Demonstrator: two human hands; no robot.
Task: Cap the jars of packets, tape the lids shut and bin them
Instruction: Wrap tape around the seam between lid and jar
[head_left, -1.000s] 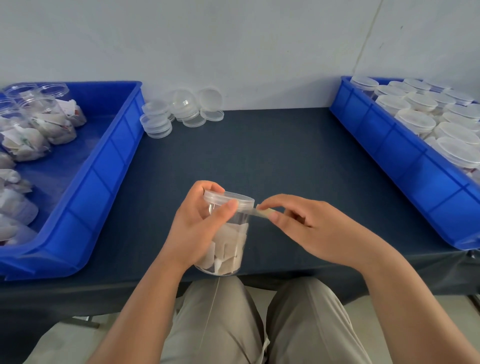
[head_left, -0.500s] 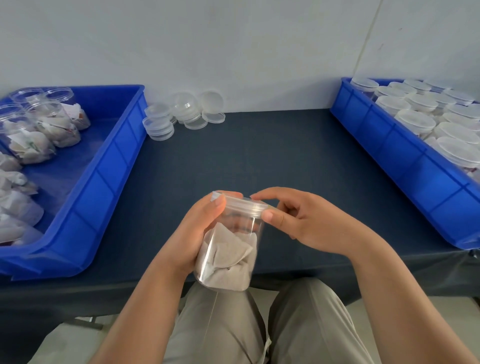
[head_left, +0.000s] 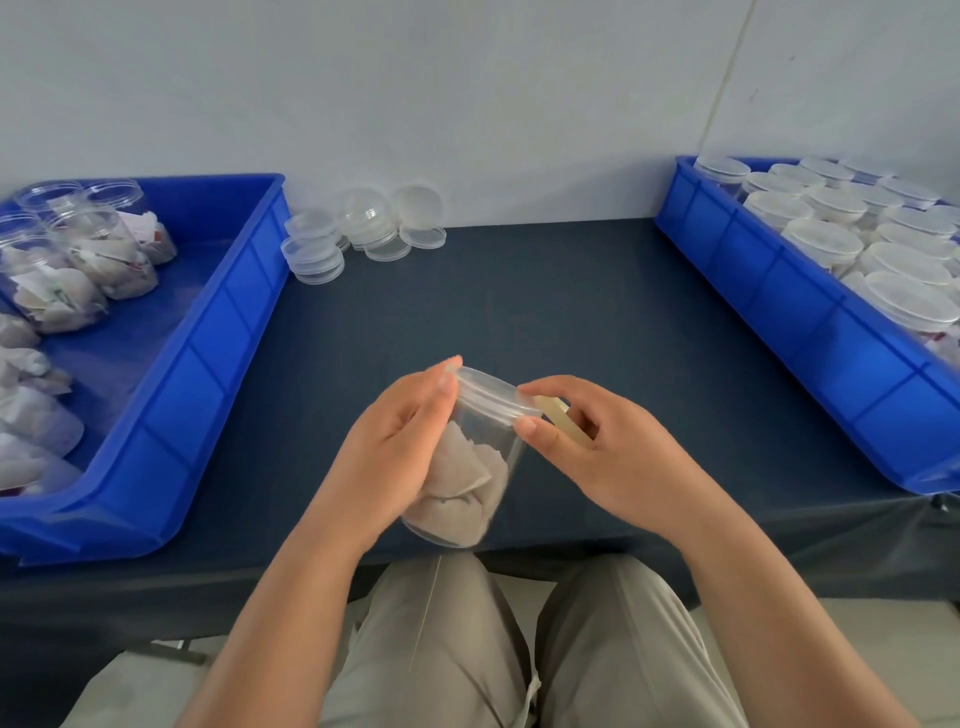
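At the far left a blue bin (head_left: 218, 332) sits on the bench (head_left: 519, 301), and in it stand and lie open jars (head_left: 98, 260) stuffed with pale packets, none of them capped. Just beside the bin's far right corner, against the wall, a small heap of loose clear lids (head_left: 363, 231) lies on the bench, some stacked and some leaning. Near the front edge of the bench, over the person's lap, the left hand (head_left: 395, 452) holds the jar (head_left: 467, 483): its grip is wrapped round the left side of the clear wall, with the thumb reaching up to the rim. The jar is tilted, its top leaning away and to the right, and crumpled packets fill its lower half; whether its base touches the bench cannot be told. A clear lid (head_left: 491, 397) is seated on its mouth. The right hand (head_left: 597, 457) meets the lid from the right, its forefinger on top of the rim and its thumb just below on the jar wall. Its grip is closed on a tan strip of tape (head_left: 558, 421), which starts at the lid's edge and runs back between the curled fingers. At the far right a second blue bin (head_left: 779, 317) holds closely packed capped jars (head_left: 826, 241), standing upright.
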